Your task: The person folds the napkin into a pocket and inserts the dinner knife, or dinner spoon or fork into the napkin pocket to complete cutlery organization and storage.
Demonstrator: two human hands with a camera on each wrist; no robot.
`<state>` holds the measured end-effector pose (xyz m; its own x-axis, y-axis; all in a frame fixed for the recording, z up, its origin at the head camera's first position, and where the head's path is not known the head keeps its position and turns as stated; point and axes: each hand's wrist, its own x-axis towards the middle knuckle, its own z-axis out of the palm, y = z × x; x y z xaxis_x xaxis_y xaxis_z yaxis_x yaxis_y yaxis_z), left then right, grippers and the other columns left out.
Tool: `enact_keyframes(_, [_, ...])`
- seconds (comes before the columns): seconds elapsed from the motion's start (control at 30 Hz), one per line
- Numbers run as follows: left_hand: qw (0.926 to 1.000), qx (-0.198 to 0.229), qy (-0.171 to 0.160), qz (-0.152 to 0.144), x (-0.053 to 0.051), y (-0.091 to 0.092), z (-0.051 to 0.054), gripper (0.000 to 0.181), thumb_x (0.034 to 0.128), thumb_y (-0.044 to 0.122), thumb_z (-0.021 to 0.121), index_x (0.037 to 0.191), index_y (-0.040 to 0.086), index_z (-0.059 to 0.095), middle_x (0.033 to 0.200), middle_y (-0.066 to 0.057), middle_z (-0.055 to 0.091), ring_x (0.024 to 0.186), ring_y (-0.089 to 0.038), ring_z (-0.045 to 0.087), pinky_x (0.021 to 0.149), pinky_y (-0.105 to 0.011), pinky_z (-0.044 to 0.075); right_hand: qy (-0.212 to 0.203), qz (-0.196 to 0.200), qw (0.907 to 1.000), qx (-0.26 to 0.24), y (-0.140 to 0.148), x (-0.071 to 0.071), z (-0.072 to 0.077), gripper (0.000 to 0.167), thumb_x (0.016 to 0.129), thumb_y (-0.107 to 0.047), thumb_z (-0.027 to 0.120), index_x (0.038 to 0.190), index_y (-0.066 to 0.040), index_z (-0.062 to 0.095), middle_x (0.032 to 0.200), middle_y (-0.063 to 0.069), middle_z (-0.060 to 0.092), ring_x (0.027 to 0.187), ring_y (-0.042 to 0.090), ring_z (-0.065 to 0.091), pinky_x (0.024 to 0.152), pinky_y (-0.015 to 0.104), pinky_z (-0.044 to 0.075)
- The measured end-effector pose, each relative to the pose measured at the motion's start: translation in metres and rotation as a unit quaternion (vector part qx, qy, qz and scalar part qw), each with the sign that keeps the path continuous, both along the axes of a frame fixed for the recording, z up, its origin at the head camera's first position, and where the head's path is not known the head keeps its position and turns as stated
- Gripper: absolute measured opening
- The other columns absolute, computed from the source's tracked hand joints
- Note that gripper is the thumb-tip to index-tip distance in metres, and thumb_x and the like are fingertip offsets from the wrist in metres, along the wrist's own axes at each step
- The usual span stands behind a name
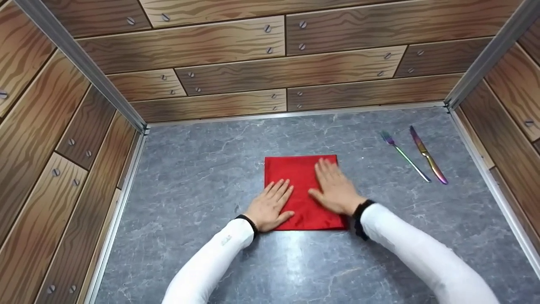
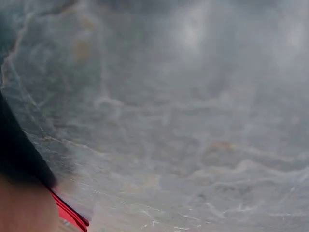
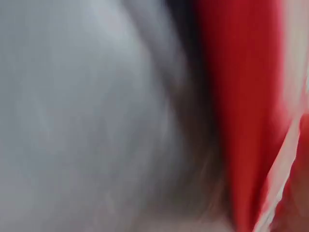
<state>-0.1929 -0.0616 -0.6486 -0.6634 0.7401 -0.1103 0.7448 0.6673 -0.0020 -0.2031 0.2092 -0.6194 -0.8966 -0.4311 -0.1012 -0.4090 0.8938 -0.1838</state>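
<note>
A red cloth (image 1: 301, 177), folded into a rough square, lies flat on the grey marbled table. On its left edge rests my left hand (image 1: 270, 207), fingers straight and spread a little. My right hand (image 1: 336, 188) lies over the cloth's right side with its fingers extended and thumb out to the left. In the left wrist view, a layered edge of the red cloth (image 2: 71, 216) shows at the bottom left. Blurred red cloth (image 3: 246, 96) fills the right part of the right wrist view.
To the right lie a rainbow-coloured fork (image 1: 406, 156) and a matching table knife (image 1: 428, 156), side by side. Wood-patterned panels (image 1: 236, 76) wall in the table (image 1: 190, 169) at the back, left and right, with metal strips along their lower edges.
</note>
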Motion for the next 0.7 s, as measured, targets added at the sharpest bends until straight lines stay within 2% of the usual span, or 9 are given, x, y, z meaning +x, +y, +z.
enact_keyframes(0.1, [1.0,-0.007,-0.001,0.003,0.0,0.0,-0.001,0.081,0.1053,0.065,0.014,0.165,0.011,0.011,0.171,-0.008,0.007,0.157,-0.024,0.001,0.126,-0.042,0.001,-0.023,0.029,0.9993,0.0,-0.011,0.024,-0.001,0.085,0.106,-0.056,0.038,0.161,0.005,0.014,0.168,0.025,0.008,0.155,0.041,0.006,0.125,0.052,0.006])
enact_keyframes(0.23, [0.9999,-0.012,-0.006,0.006,0.0,0.001,-0.001,0.081,0.1048,0.066,0.014,0.165,0.012,0.008,0.172,-0.007,0.005,0.157,-0.024,-0.001,0.126,-0.04,-0.002,-0.008,0.051,0.9986,-0.004,-0.007,0.043,-0.012,0.085,0.106,-0.059,0.036,0.161,0.002,0.016,0.168,0.024,0.01,0.155,0.04,0.008,0.125,0.051,0.008])
enact_keyframes(0.4, [0.9997,-0.014,-0.015,0.01,0.0,0.0,0.0,0.08,0.1047,0.066,0.017,0.165,0.014,0.006,0.172,-0.005,0.003,0.157,-0.023,-0.003,0.125,-0.039,-0.004,0.024,0.047,0.9977,-0.043,0.007,0.05,-0.028,0.085,0.106,-0.06,0.036,0.162,0.001,0.019,0.168,0.023,0.012,0.155,0.041,0.009,0.125,0.052,0.011])
enact_keyframes(0.57, [0.9999,-0.009,-0.011,0.007,0.0,-0.002,0.0,0.08,0.1047,0.066,0.017,0.165,0.014,0.007,0.172,-0.005,0.004,0.157,-0.023,-0.003,0.125,-0.039,-0.004,0.041,0.037,0.9944,-0.09,0.01,0.054,-0.032,0.083,0.105,-0.055,0.045,0.161,0.002,0.022,0.167,0.024,0.015,0.154,0.043,0.011,0.124,0.054,0.011])
enact_keyframes(0.7, [0.9998,-0.006,-0.018,0.006,0.0,-0.001,-0.001,0.08,0.1048,0.066,0.017,0.165,0.014,0.005,0.172,-0.005,0.002,0.157,-0.023,-0.005,0.125,-0.039,-0.005,0.037,0.031,0.9948,-0.089,0.01,0.055,-0.035,0.083,0.105,-0.057,0.043,0.162,-0.001,0.019,0.169,0.02,0.011,0.155,0.039,0.006,0.124,0.052,0.007])
